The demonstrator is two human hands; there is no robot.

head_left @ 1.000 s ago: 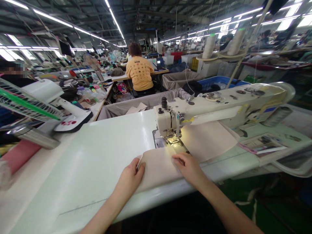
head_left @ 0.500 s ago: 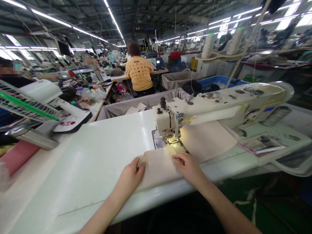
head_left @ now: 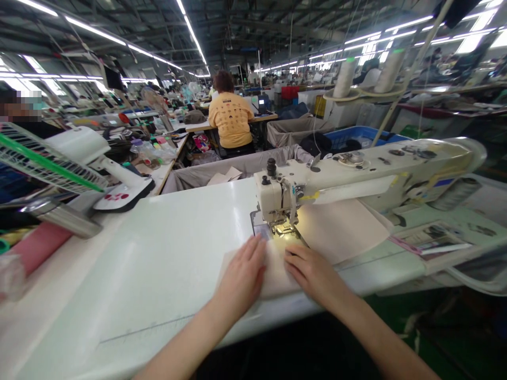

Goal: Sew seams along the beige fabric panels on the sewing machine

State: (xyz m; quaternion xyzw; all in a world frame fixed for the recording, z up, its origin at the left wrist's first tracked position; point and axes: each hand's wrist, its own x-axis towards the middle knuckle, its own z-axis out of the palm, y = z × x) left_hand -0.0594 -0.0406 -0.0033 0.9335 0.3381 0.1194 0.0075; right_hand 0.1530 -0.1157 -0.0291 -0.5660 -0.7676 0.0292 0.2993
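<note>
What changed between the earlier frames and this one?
The left hand has moved forward and rightward from the cloth's left edge and now lies flat on the beige cloth, closer to the sewing machine. The right hand stays on the cloth, and the machine stands as before.

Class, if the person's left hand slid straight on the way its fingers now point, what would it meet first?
The left hand would probably reach the metal needle plate under the sewing machine head first, though depth is hard to judge here.
</note>
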